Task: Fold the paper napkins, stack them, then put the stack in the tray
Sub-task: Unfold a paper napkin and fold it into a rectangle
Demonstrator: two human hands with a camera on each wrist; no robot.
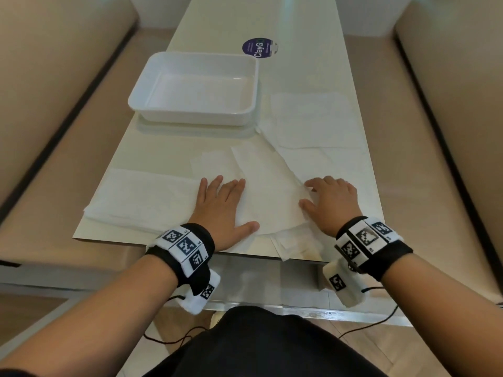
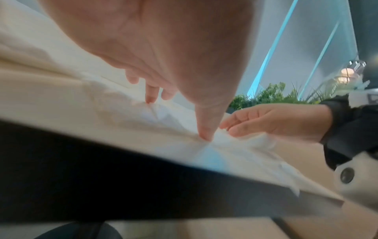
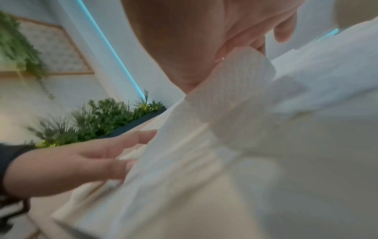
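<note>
I am judging the folding step underway: left hand point(image 1: 223, 205) is pressing flat-fingered on the napkin point(image 1: 268, 191) at the table's point(image 1: 168, 156) near edge, right hand point(image 1: 330, 198) is pinching its right flap, needing carrying leftward; I am counting one empty tray point(image 1: 141, 100), one folded stack point(image 1: 136, 197), roughly two loose napkins.

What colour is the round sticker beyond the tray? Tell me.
Dark purple with white lettering; the sticker shows best in the head view, just past the tray.

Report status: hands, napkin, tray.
Left hand flat on napkin, pressing. Right hand pinching its raised right edge. Tray has no stack in it. Loose napkins to its right, nothing blocking.
</note>
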